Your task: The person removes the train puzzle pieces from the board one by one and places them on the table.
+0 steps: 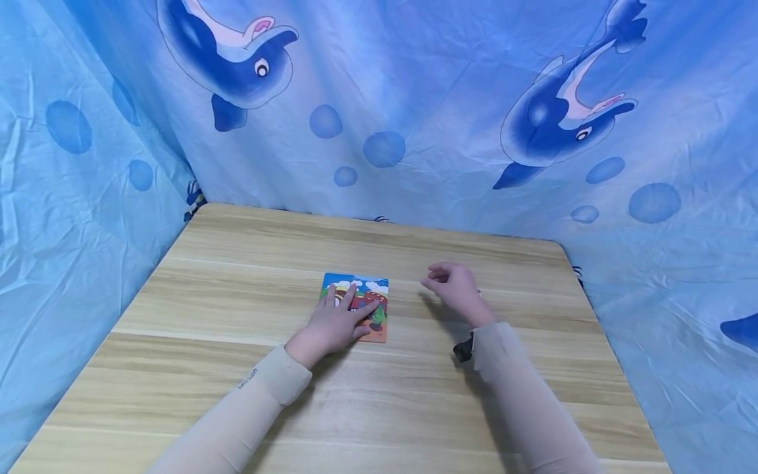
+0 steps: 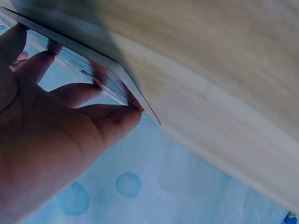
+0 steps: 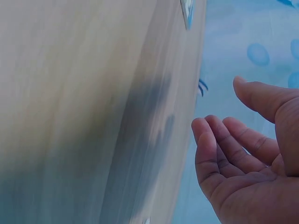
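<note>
A small flat picture board [image 1: 379,289] lies on the wooden table, printed with blue sky, white clouds and red and green cartoon shapes. Thin dark lines cross its face [image 2: 84,63] in the left wrist view, like a jigsaw puzzle's seams. My left hand [image 1: 334,324] rests on it with spread fingers, the fingertips touching the printed side and covering part of the picture. To the right of the board, my right hand [image 1: 454,288] hovers above the table. Its fingers are loosely bent, and the right wrist view shows nothing between them and the thumb.
The pale wooden table [image 1: 237,263] extends around both hands. A small, mostly hidden thing [image 1: 479,291] shows just behind the right hand. Blue curtains [image 1: 438,131] with dolphins and bubbles stand along the table's back and sides. A dark device [image 1: 464,349] sits at the right wrist.
</note>
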### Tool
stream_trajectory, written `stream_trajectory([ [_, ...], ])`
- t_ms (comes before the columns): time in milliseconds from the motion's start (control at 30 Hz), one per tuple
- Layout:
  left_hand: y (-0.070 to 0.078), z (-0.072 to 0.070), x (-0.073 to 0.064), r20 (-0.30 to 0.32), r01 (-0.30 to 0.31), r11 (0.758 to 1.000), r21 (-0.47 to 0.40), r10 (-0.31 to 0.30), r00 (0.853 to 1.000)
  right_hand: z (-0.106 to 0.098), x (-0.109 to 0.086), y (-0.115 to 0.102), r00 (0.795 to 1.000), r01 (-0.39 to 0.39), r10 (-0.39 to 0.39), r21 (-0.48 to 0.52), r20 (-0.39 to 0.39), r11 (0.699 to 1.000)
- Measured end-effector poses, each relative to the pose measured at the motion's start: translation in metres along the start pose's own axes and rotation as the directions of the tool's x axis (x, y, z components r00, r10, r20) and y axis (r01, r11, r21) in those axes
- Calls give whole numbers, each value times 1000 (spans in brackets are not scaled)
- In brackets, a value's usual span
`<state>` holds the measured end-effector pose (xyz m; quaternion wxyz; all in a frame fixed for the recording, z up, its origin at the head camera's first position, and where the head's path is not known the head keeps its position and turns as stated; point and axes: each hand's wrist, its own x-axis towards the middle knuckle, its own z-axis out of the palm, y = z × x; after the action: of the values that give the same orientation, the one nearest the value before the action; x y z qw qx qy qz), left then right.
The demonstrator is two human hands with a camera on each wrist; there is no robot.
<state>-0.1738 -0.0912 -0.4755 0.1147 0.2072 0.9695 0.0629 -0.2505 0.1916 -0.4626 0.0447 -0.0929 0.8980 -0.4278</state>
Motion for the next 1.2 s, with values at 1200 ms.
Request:
stream_trajectory([
  [1200,-39,-10,8,34,149,981,-122,-146,989,82,15,-53,985,-3,24,-121,168,993],
])
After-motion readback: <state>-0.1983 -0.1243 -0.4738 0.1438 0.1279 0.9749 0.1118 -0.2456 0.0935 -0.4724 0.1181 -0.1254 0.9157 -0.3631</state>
